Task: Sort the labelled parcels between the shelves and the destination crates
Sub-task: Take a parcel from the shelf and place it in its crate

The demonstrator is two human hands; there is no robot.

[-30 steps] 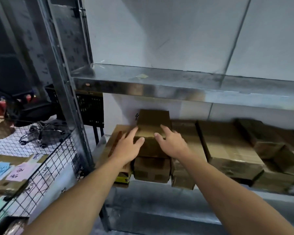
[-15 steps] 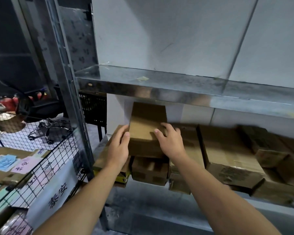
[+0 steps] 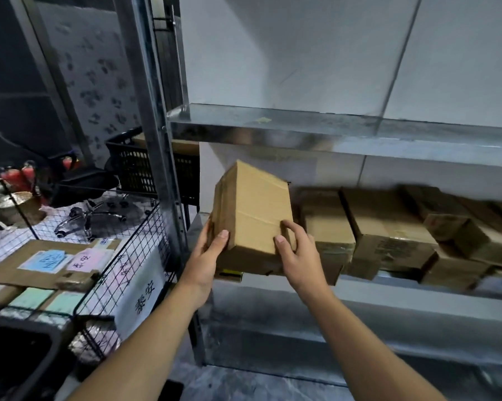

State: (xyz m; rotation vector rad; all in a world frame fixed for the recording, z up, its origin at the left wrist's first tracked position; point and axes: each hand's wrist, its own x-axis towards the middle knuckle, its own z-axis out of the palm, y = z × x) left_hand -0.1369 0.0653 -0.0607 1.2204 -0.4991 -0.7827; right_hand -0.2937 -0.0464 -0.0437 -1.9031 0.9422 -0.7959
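Note:
A plain brown cardboard parcel [image 3: 252, 209] is tilted up at the left end of the middle metal shelf [image 3: 417, 287], raised off the boxes below. My left hand [image 3: 207, 256] grips its lower left corner, thumb on top. My right hand [image 3: 296, 256] holds its lower right corner, fingers on the side. No label shows on the faces I see. More brown parcels [image 3: 385, 227] lie in a row to the right on the same shelf. A wire destination crate [image 3: 134, 256] stands at the left with a white label sign [image 3: 142, 293].
The upper metal shelf [image 3: 330, 131] hangs just above the parcel. A steel upright [image 3: 154, 134] stands left of it. Inside the wire crate lie parcels with blue, pink and green labels [image 3: 45, 260]. Behind are a black plastic crate [image 3: 154, 169] and an office chair base [image 3: 90, 215].
Both hands moved from resting on top of the parcel to gripping its sides. The parcel has come up off the stack and toward me, tilting.

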